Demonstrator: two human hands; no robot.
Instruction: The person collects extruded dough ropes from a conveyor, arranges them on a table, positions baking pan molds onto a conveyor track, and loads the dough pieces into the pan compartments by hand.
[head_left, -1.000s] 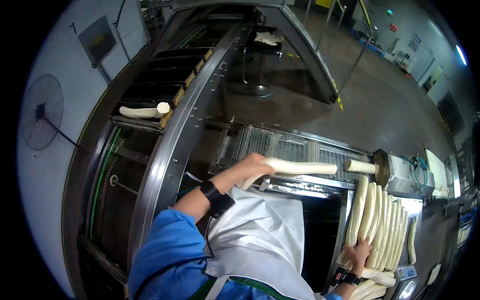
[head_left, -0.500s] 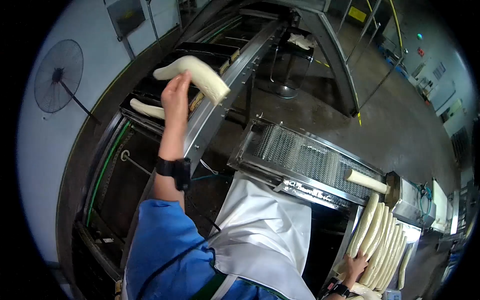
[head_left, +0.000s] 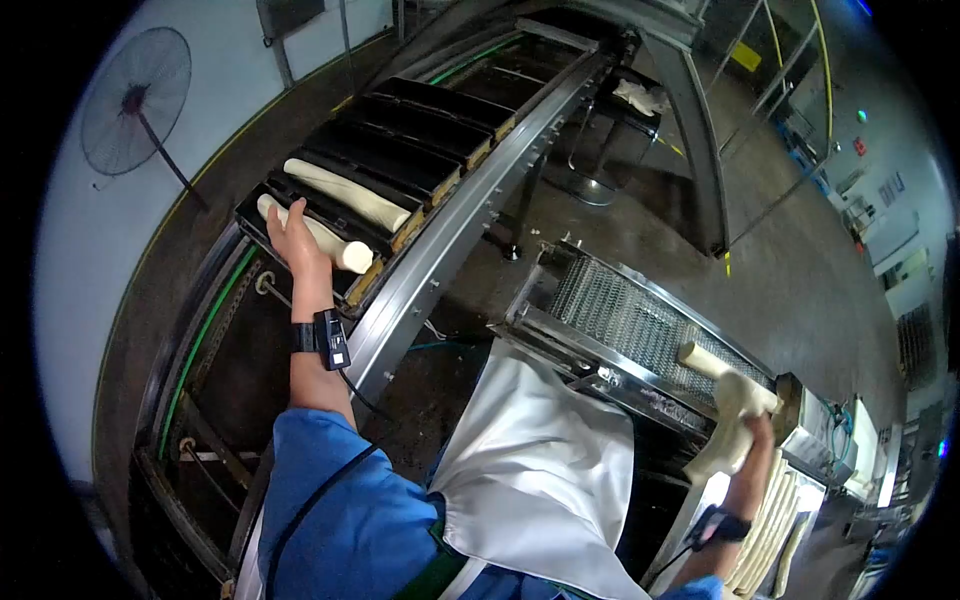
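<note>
At the upper left, my left hand (head_left: 294, 243) rests on a pale dough roll (head_left: 335, 246) lying in the nearest black pan (head_left: 250, 212), its fingers apart at the roll's left part. Another dough roll (head_left: 345, 193) lies in the pan just behind. On the right, my right hand (head_left: 762, 432) is closed on a dough piece (head_left: 728, 430) blurred by motion, held above the near edge of the mesh conveyor (head_left: 620, 310). Beyond it, a dough roll (head_left: 705, 360) lies on the mesh. Several long dough rolls (head_left: 765, 520) lie side by side below my right hand.
More black pans (head_left: 410, 140) line the left conveyor, bordered by a steel rail (head_left: 470, 235). A metal housing (head_left: 815, 425) stands at the mesh conveyor's right end. A stool (head_left: 625, 105) is behind, and a fan (head_left: 135, 100) at far left.
My left hand has moved down to the nearest pan; the roll it carried now lies in a pan. My right hand has lifted a dough piece from the row toward the mesh conveyor.
</note>
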